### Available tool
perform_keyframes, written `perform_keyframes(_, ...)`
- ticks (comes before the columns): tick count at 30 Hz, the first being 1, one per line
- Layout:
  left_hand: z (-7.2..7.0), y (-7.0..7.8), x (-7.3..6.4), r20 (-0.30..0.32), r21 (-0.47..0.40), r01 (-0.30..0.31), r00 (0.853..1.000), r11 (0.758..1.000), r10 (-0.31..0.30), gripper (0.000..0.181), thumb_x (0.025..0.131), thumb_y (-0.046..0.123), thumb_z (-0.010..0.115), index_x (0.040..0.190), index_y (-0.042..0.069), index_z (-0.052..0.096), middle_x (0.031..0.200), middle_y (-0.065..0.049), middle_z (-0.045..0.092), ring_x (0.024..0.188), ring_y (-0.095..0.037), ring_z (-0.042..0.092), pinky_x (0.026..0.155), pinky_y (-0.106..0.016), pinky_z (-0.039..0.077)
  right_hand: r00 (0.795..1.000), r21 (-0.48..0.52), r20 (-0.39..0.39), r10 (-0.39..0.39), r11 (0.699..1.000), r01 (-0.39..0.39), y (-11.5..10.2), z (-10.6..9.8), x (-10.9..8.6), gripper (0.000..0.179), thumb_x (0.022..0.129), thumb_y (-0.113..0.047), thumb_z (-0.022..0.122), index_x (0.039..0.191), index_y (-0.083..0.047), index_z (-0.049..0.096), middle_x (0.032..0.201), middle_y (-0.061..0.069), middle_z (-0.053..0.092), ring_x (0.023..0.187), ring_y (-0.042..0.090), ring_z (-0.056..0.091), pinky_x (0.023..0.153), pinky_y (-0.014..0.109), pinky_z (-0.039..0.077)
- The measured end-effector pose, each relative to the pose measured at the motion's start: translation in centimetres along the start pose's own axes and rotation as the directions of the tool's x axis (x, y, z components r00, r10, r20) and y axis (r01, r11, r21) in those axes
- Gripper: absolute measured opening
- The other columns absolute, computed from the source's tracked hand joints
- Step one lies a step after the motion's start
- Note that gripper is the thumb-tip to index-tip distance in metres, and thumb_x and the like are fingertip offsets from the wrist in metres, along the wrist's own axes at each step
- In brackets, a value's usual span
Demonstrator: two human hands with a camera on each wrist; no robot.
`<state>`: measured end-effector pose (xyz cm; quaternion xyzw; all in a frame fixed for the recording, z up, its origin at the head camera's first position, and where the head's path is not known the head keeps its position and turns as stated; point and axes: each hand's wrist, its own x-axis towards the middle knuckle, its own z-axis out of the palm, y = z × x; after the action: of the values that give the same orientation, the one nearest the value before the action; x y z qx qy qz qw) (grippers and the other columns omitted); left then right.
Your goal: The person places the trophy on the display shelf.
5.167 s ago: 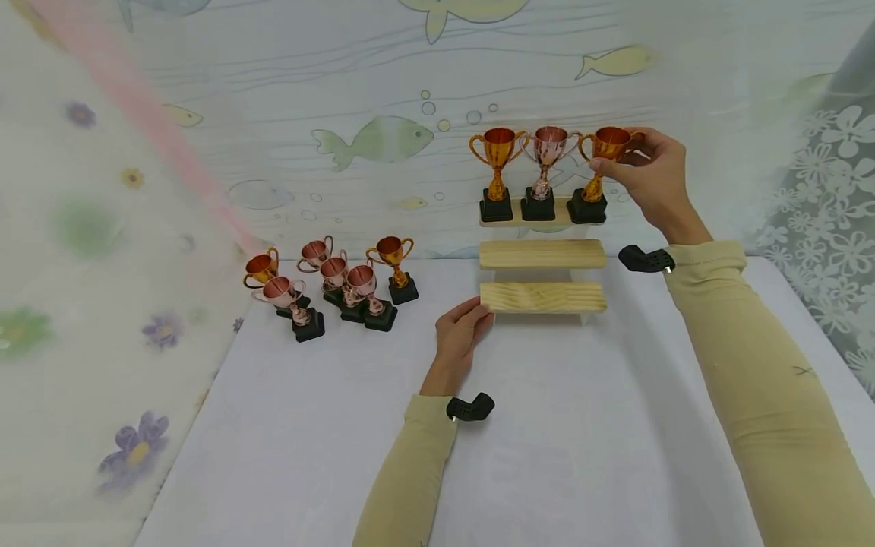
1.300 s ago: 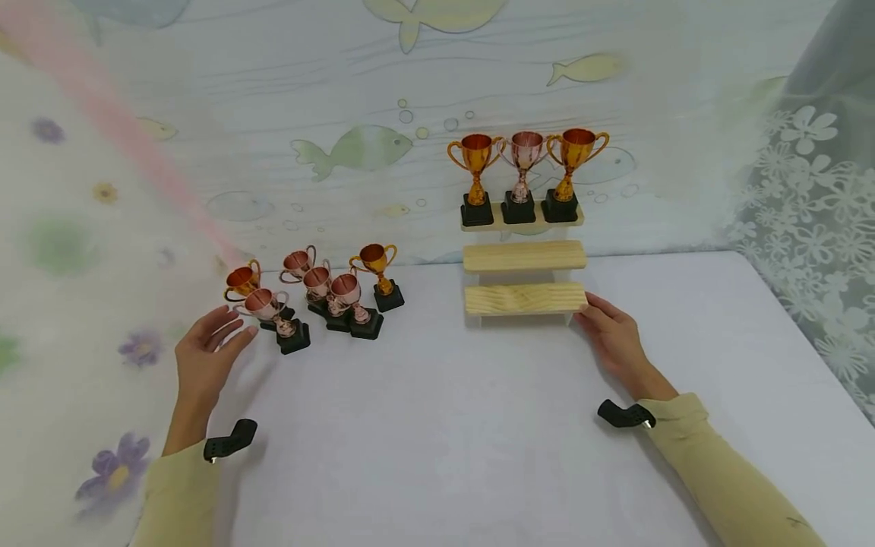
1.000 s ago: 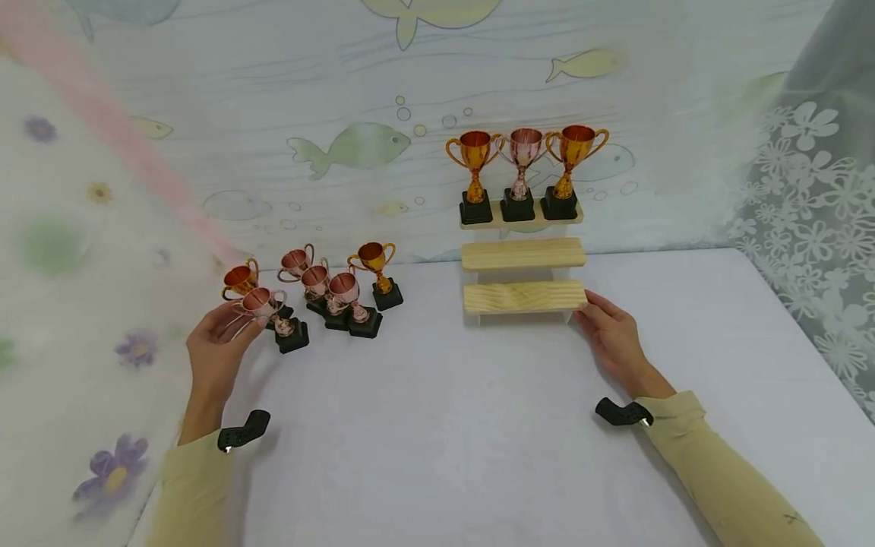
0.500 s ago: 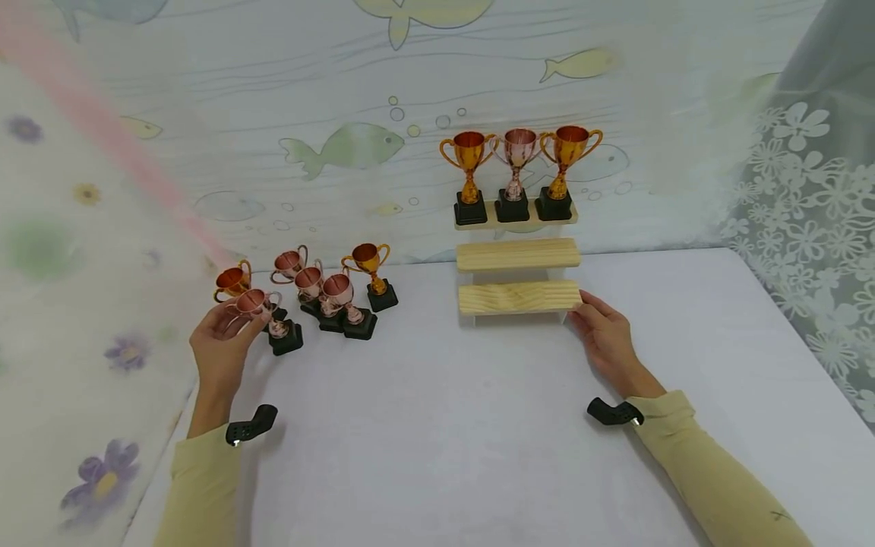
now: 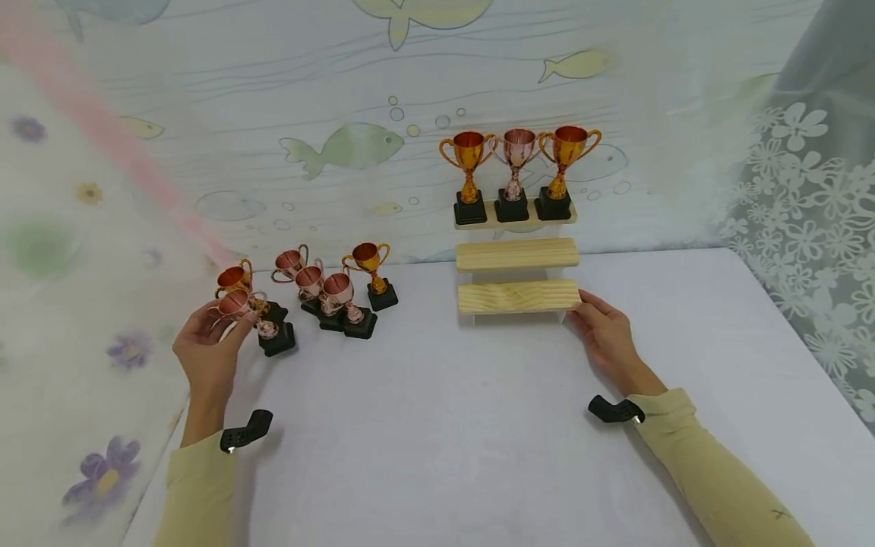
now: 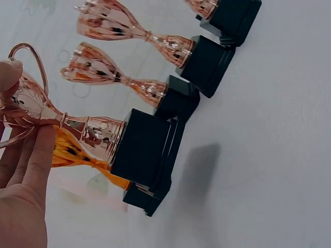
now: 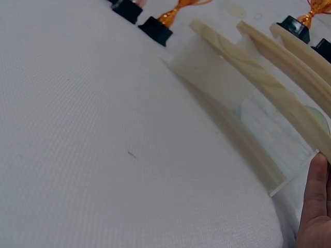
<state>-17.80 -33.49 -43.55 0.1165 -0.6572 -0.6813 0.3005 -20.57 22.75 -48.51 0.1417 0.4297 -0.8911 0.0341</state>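
Observation:
My left hand (image 5: 208, 353) grips a small rose-gold trophy (image 5: 234, 304) by its cup, thumb on the near side. In the left wrist view its black square base (image 6: 142, 147) shows plainly, and the trophy overlaps a gold trophy (image 6: 70, 150) behind it. Over on the right, my right hand (image 5: 604, 334) holds the right end of the lowest board on a three-step wooden display stand (image 5: 518, 296). The right wrist view shows a straight digit (image 7: 316, 188) against the stand's side; the rest of that hand is largely out of frame.
Several rose-gold trophies (image 5: 338, 289) cluster to the right of the left hand, with a gold trophy (image 5: 369, 262) beside them. On the top step stand two gold trophies and a rose-gold trophy (image 5: 516, 148) between them. A patterned curtain (image 5: 355, 83) hangs behind the white table (image 5: 437, 441).
The left hand came from the stand to the left group, took hold of the rose-gold trophy and shifted it slightly left. The right hand let go of the top-right gold trophy and moved to the lowest board.

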Motion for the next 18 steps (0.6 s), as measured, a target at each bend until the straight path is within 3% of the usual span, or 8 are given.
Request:
perform_keyframes(5, -0.9, 1.1, -1.0, -0.008, -0.016, -0.046, 0.999, 0.999, 0.045, 0.04, 0.078, -0.01, 0.082, 0.115, 0.001, 0.07, 0.102, -0.004, 0.068, 0.09, -0.012, 0.069, 0.081, -0.012, 0.057, 1.0, 0.028, 0.004, -0.006, 1.0, 0.005, 0.2, -0.1, 0.2, 0.027, 0.097, 0.011, 0.057, 0.096, -0.009, 0.074, 0.097, 0.002, 0.074, 0.088, 0.009, 0.071, 0.082, 0.018, 0.06)
perform_keyframes(10, -1.1, 2.4, -2.1, 0.006, -0.104, -0.09, 0.996, 0.99, 0.092, 0.037, 0.078, -0.019, 0.076, 0.112, -0.005, 0.069, 0.1, -0.008, 0.068, 0.084, -0.014, 0.069, 0.08, -0.014, 0.059, 1.0, 0.002, -0.015, -0.002, 1.0, 0.002, 0.2, -0.2, 0.3, 0.024, 0.097, 0.009, 0.058, 0.097, -0.01, 0.073, 0.097, 0.0, 0.074, 0.089, 0.008, 0.071, 0.083, 0.017, 0.059)
perform_keyframes(14, -0.6, 3.4, -3.4, 0.054, -0.159, -0.099, 0.993, 0.982, 0.108, 0.039, 0.077, -0.026, 0.07, 0.113, -0.01, 0.067, 0.099, -0.01, 0.067, 0.083, -0.015, 0.069, 0.077, -0.016, 0.06, 1.0, -0.004, -0.021, 0.005, 1.0, -0.005, 0.0, -0.1, 0.1, 0.021, 0.097, 0.008, 0.06, 0.098, -0.01, 0.072, 0.098, 0.0, 0.074, 0.09, 0.007, 0.07, 0.084, 0.017, 0.059)
perform_keyframes(18, 0.6, 4.1, -5.0, 0.14, -0.153, -0.107, 0.982, 0.983, 0.128, 0.043, 0.078, -0.028, 0.067, 0.117, -0.012, 0.065, 0.098, -0.009, 0.065, 0.084, -0.015, 0.067, 0.077, -0.017, 0.061, 1.0, 0.003, -0.01, 0.008, 1.0, -0.008, -0.1, 0.0, 0.0, 0.021, 0.097, 0.008, 0.059, 0.098, -0.009, 0.072, 0.098, 0.001, 0.074, 0.09, 0.008, 0.07, 0.084, 0.017, 0.059)
